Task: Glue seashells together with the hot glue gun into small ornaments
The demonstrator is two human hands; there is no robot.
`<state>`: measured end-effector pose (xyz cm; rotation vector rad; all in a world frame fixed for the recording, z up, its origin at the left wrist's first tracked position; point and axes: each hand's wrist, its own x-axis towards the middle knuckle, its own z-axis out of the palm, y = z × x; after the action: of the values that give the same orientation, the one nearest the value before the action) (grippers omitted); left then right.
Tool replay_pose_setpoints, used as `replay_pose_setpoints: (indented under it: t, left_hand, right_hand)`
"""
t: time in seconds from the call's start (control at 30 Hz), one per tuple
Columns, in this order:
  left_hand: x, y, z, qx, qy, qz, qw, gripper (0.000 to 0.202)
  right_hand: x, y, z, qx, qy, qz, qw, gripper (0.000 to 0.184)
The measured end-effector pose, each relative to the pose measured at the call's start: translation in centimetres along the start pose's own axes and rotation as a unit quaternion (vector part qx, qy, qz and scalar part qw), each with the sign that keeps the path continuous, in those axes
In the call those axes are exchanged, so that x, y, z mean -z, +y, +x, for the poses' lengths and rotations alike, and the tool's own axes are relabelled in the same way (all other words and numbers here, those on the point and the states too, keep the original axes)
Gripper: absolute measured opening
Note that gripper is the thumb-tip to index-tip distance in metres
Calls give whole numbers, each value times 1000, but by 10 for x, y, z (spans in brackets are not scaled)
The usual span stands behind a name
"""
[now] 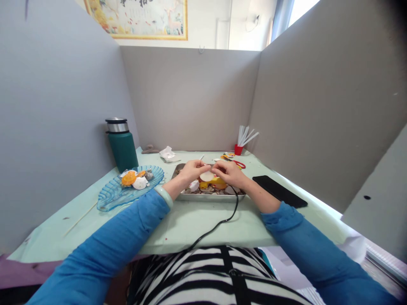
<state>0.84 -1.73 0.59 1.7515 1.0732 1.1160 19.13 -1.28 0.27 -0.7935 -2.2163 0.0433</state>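
Observation:
Above a metal tray (210,198), a pale, round, shell-like disc (207,176) is pinched by my left hand (193,170) at its upper left edge. My right hand (229,173) is at the disc's right edge, thumb and fingers pressed together; whatever is between those fingertips is too small to make out. Under the hands, a yellow glue gun (210,185) lies in the tray, its black cord (219,223) running down over the table's front edge. Brown and pale shells (222,192) fill the tray around it, with a white lump (193,185) to the left.
Left of the tray, a blue glass dish (110,198) holds orange and white shells (129,178); a thin stick (79,219) lies beside it. Behind stands a green bottle (122,148). Scissors (238,163), glue sticks in a red cup (238,149) and a black phone-like slab (280,190) are right.

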Motion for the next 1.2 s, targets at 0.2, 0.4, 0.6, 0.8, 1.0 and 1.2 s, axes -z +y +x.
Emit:
replay_pose_setpoints:
  t: [0.2,0.4,0.6,0.8,1.0,1.2]
  left_hand:
    - [-1,0,-1,4,19,-17,1000,31]
    - [1,2,-2,5,-5,-60,998,31]
    - [3,0,-2,5,-46,-108,993,30]
    - [3,0,-1,5,-70,-128,989,31]
    - [-1,6,-5,8,-71,-127,989,31]
    - [0,6,-5,10,-71,-133,989,31]
  right_hand:
    - [-1,-1,0,-5,-14,-1,1000,33]
    - [-1,2,0,-3,-32,11,999,35]
    - [3,-1,0,3,-60,79,995,33]
    - [7,-7,-1,-13,-83,139,987,36]
    - [4,-1,-2,-36,-46,104,993,37]
    - [1,2,-1,-26,-21,67,997,37]
